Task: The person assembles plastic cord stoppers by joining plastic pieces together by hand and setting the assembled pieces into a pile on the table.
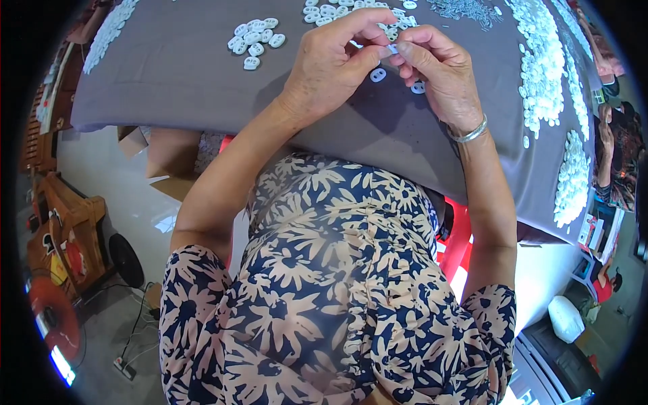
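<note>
Over the grey-covered table, both my hands meet at the fingertips around a small white plastic piece [393, 49]. My left hand [337, 59] pinches it from the left with thumb and index finger. From the other side my right hand [435, 66], with a silver bangle on the wrist, grips it too. Fingers cover much of the piece, so its full shape is hidden. Just below the hands lie a white oval piece with two holes [378, 75] and another similar oval piece [418, 87]. Behind the fingers more white ovals [329, 11] are spread.
A small cluster of white ovals [255, 34] lies left of my hands. Small grey metal parts [466, 10] are heaped at the far right. Large piles of white pieces [542, 61] line the table's right side. Cardboard boxes [172, 152] stand below the left edge.
</note>
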`<state>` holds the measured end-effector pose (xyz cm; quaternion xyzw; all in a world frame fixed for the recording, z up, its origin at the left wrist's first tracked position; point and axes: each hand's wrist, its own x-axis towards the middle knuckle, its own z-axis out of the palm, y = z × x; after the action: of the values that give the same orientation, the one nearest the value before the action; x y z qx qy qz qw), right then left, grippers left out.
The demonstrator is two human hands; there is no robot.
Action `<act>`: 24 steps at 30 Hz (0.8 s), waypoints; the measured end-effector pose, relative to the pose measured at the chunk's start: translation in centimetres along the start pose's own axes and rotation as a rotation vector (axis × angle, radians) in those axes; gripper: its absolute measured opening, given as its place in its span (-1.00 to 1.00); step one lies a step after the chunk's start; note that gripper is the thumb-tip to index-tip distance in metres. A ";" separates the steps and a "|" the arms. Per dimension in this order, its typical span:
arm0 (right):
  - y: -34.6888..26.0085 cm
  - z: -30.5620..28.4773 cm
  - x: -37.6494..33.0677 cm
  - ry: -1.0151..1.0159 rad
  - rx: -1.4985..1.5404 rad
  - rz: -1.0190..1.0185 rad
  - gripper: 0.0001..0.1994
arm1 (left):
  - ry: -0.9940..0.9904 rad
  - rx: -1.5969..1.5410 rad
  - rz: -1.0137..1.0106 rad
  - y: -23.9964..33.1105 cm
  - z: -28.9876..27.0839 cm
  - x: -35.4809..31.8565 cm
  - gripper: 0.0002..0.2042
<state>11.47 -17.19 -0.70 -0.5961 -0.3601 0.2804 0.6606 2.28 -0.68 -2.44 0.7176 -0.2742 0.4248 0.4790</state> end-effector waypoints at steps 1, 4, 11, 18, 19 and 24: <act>0.0 -0.1 0.0 -0.019 0.074 0.048 -0.87 | 0.009 0.043 -0.281 1.6 0.2 0.4 -0.69; -0.3 0.0 0.0 -0.020 0.112 0.089 -0.91 | 0.033 0.075 -0.567 2.5 0.1 0.5 -0.69; -0.2 0.2 0.0 -0.027 0.093 0.016 -0.88 | 0.028 -0.043 -0.664 2.5 0.2 0.1 -0.75; 0.0 0.1 0.1 0.026 -0.041 -0.088 -0.83 | 0.054 -0.214 -0.752 2.7 0.4 0.5 -0.75; -0.1 0.1 0.1 0.025 -0.087 -0.094 -0.82 | 0.078 -0.271 -0.765 2.7 0.4 0.5 -0.75; 0.4 -0.2 0.1 0.038 -0.125 -0.178 -0.83 | 0.002 -0.246 -0.777 2.6 0.4 0.4 -0.75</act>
<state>11.68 -17.14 -1.13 -0.6071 -0.4160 0.1860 0.6510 0.49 -2.05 -0.94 0.7048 -0.0307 0.1769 0.6863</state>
